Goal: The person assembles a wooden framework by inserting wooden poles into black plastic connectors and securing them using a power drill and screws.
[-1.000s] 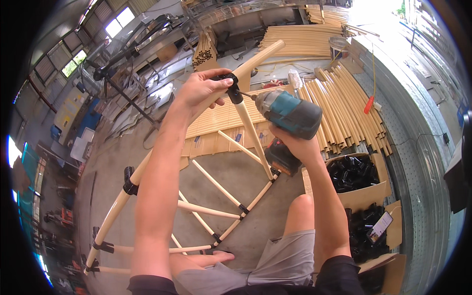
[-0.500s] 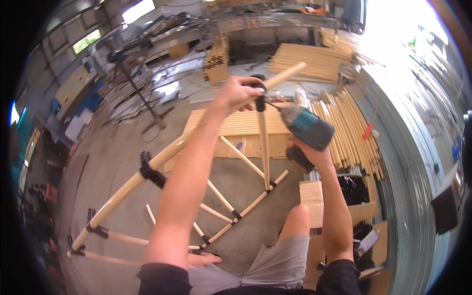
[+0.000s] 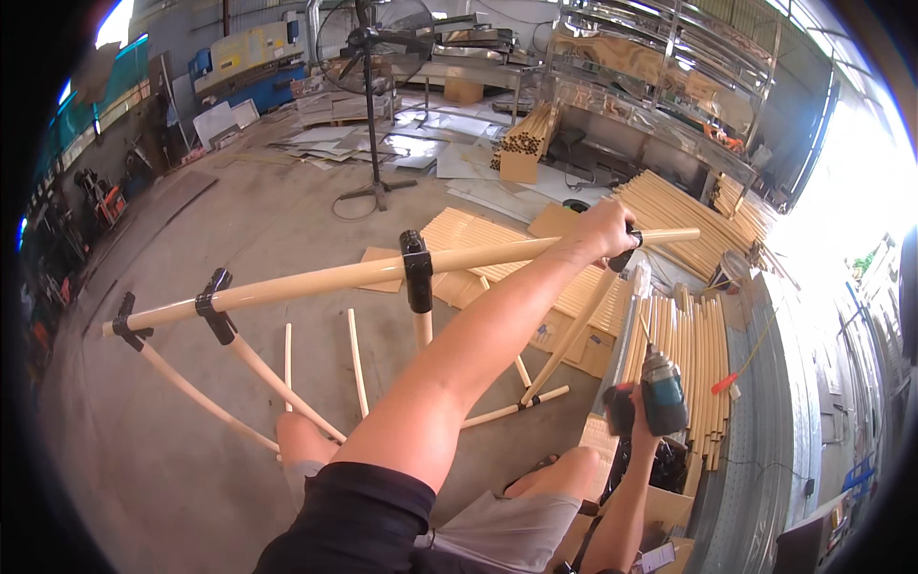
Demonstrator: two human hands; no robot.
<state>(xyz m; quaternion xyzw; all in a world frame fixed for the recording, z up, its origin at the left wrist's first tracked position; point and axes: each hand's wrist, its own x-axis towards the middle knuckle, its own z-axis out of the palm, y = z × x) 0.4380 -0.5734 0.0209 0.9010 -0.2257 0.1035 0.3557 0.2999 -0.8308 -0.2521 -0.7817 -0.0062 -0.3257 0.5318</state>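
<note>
The left hand (image 3: 602,232) grips one long, round tan pole (image 3: 320,285) bearing four black tubular connectors (image 3: 417,272), and the right hand (image 3: 643,429) holds one teal-and-black cordless drill (image 3: 665,394).

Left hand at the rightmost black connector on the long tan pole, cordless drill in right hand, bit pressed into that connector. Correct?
No: the head view shows the bit clear of the black connector, not pressed in. Left hand at that connector and cordless drill in right hand both stand.
</note>
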